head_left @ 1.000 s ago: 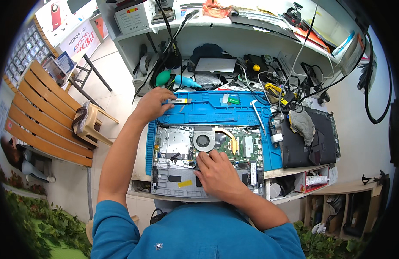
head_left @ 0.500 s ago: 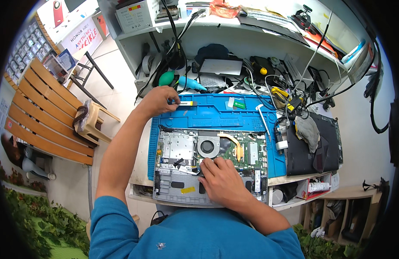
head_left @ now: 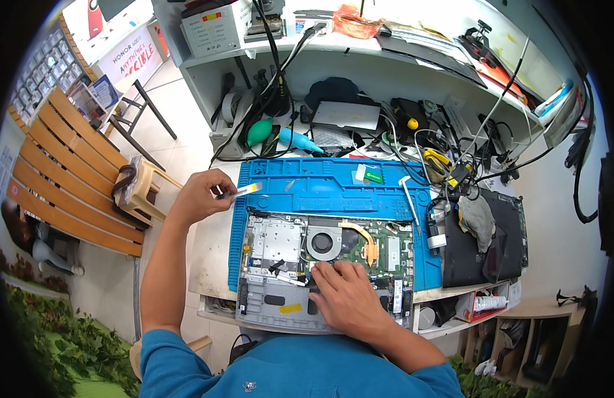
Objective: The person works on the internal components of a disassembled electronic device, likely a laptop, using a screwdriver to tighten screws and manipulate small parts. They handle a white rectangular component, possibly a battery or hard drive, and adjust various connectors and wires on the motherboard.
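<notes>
My left hand (head_left: 205, 198) pinches a small flat silver-and-yellow strip (head_left: 247, 190) at the left edge of the blue mat (head_left: 313, 187). An opened laptop chassis (head_left: 274, 242) lies on the mat, showing a fan (head_left: 323, 245), a copper heat pipe (head_left: 366, 242) and a green circuit board (head_left: 400, 242). My right hand (head_left: 347, 297) rests over the chassis below the fan, fingers loosely bent and slightly apart; what lies under the fingertips is hidden. A green card (head_left: 372, 176) and a thin white tool (head_left: 410, 202) lie on the mat.
A dark laptop (head_left: 503, 249) under a grey cloth (head_left: 475, 222) sits right. Tangled cables, a green blower (head_left: 259, 133) and blue bottle (head_left: 297, 140) crowd the back. Wooden slatted bench (head_left: 75, 179) and plastic stool (head_left: 138, 192) stand left; a person (head_left: 38, 245) is at far left.
My left hand has lifted the strip off the mat's top and moved left and down with it. My right hand stays on the chassis, while the whole bench appears lower in the picture.
</notes>
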Demonstrator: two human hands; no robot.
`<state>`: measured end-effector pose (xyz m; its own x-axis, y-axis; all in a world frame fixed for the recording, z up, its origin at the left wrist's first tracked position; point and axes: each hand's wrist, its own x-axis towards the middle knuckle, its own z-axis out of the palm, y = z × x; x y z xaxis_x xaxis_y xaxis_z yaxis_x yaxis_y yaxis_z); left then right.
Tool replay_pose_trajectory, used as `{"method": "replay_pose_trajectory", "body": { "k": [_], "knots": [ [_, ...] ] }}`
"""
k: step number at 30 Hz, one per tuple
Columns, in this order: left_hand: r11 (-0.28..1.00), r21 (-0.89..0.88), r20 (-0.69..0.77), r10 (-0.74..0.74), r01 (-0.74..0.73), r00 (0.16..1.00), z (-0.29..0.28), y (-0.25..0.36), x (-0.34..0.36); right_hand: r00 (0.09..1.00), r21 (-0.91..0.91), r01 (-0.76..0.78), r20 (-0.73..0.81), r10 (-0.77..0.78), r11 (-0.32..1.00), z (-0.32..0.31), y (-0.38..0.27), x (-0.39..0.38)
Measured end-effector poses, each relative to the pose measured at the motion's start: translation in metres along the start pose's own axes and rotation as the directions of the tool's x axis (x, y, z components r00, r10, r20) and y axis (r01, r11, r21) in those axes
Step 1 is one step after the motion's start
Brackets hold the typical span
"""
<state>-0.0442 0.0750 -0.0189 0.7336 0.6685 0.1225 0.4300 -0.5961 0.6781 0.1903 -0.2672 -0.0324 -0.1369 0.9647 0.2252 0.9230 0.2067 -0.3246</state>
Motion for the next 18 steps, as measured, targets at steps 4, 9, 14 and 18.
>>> {"method": "replay_pose_trajectory", "body": {
  "k": [4, 9, 14, 18],
  "knots": [
    [0.999, -0.002, 0.03, 0.051, -0.051, 0.998, 0.002, -0.004, 0.0, 1.0, 0.008, 0.013, -0.016, -0.013, 1.0, -0.002, -0.001, 0.002],
    [0.996, 0.046, 0.108, 0.068, -0.074, 0.992, 0.012, 0.002, 0.01, 1.0, -0.008, 0.011, 0.023, -0.01, 1.0, -0.004, -0.001, 0.002],
    [0.991, 0.082, 0.116, 0.096, -0.106, 0.989, 0.019, 0.008, 0.024, 1.0, -0.011, 0.006, 0.024, -0.006, 1.0, -0.004, -0.002, 0.003],
    [0.987, 0.085, 0.151, 0.119, -0.133, 0.981, 0.019, 0.003, 0.031, 0.999, 0.006, 0.001, 0.033, -0.001, 1.0, -0.005, -0.002, 0.003]
  ]
}}
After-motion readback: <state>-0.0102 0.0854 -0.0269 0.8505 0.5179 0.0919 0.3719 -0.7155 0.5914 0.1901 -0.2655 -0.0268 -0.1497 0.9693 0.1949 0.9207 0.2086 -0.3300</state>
